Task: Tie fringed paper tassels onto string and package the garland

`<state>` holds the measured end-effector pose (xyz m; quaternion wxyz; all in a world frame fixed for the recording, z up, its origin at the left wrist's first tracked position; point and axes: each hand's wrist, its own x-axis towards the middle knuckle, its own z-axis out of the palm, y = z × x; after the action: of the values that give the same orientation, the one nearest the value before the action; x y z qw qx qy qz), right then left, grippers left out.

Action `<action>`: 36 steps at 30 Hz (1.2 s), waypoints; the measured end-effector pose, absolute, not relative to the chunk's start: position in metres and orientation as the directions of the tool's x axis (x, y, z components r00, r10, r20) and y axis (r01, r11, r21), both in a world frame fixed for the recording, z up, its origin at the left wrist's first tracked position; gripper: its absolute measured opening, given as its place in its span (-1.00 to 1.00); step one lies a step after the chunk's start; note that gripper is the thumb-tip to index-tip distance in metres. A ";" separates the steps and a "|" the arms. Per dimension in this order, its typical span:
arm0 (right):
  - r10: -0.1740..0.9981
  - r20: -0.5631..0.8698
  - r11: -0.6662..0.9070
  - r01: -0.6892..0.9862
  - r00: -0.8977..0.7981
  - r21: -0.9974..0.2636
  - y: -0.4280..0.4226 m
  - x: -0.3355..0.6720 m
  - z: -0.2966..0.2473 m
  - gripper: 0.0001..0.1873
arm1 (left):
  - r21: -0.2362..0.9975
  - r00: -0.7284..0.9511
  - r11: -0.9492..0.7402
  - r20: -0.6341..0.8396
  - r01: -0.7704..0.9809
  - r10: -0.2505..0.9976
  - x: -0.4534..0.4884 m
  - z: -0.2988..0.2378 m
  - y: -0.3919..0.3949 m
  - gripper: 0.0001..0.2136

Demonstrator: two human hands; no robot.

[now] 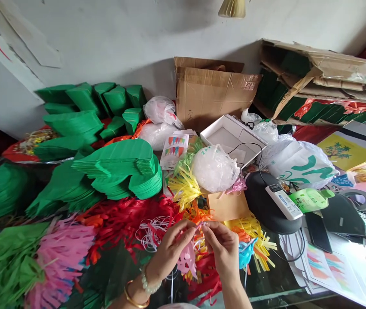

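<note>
Near the desk's (263,283) front edge, I see the left hand (175,242) and right hand (221,243) finger-pinching a pink paper tassel (187,259)

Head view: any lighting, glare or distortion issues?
Head view: diffuse-looking light, soft shadows on the wall around the cardboard box; head view: pale highlights on the rounded plastic bag; head view: wide-angle stretch toward the edges, green stack at far left looks soft; head view: pink piece between left hand and right hand too small to read.
</note>
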<state>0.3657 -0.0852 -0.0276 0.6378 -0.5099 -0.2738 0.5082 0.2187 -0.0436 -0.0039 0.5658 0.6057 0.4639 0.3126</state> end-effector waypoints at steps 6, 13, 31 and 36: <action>0.919 -0.190 -0.057 -0.358 0.347 -0.932 -0.085 0.361 -0.027 -0.71 | 0.948 0.409 -0.110 -0.022 0.298 0.912 0.225 -0.008 -0.043 -0.82; 0.926 -0.200 -0.055 -0.409 0.319 -0.911 -0.086 0.362 -0.031 -0.71 | 0.899 0.425 -0.197 0.014 0.391 0.905 0.226 -0.004 -0.046 -0.80; 0.946 -0.180 -0.061 -0.398 0.268 -0.915 -0.089 0.360 -0.035 -0.71 | 0.883 0.429 -0.225 0.030 0.412 0.903 0.222 -0.005 -0.047 -0.81; 0.941 -0.151 -0.062 -0.285 0.304 -0.957 -0.091 0.359 -0.035 -0.69 | 0.768 0.441 -0.391 0.158 0.507 0.883 0.220 -0.004 -0.046 -0.85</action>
<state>0.3588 -0.0910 -0.0354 0.6106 -0.5284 -0.3104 0.5016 0.2196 -0.0457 -0.0038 0.3279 0.7830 0.4440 0.2867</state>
